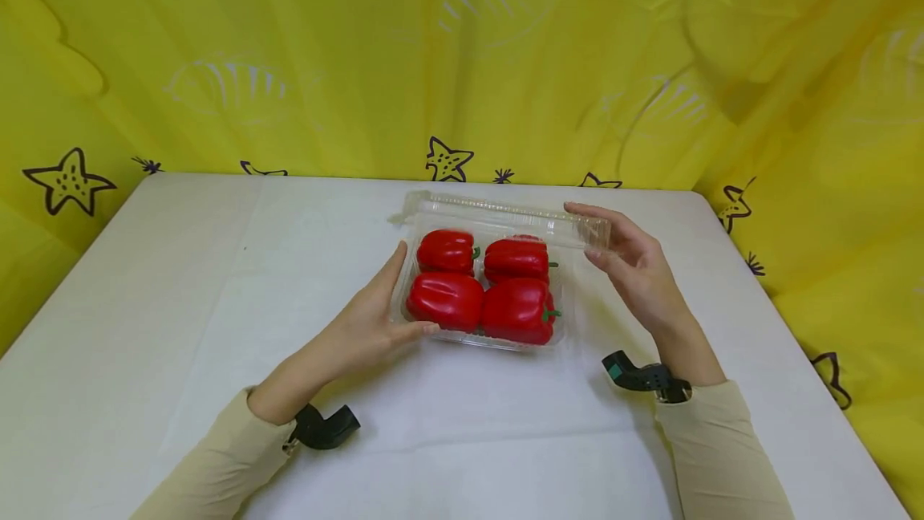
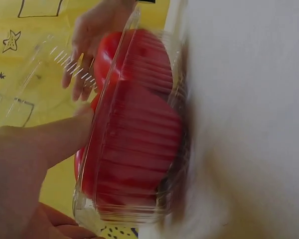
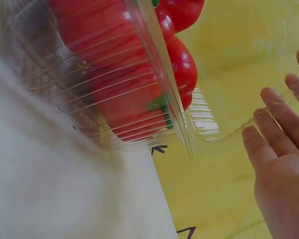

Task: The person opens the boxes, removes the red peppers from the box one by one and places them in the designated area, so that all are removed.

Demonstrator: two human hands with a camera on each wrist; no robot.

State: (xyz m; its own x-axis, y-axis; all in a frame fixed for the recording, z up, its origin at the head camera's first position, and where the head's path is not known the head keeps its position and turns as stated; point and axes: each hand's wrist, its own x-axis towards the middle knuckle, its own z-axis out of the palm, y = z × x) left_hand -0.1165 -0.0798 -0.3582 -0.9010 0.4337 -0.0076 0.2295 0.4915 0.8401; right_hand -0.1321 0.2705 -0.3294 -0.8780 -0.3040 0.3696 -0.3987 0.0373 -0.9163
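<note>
No word, number, brand or label can be read in any view. The clear plastic clamshell box [image 1: 505, 219] carries no sticker or print, and the red bell peppers [image 1: 482, 287] in it bear none. The yellow backdrop cloth [image 1: 361, 62] shows only drawn starfish [image 1: 447, 160] and shell outlines, no lettering. The white worktop [image 1: 180, 279] is unmarked.

Container [image 2: 134, 199] base blurred in left wrist view, right hand [image 3: 284, 164] cut off in right wrist view
</note>
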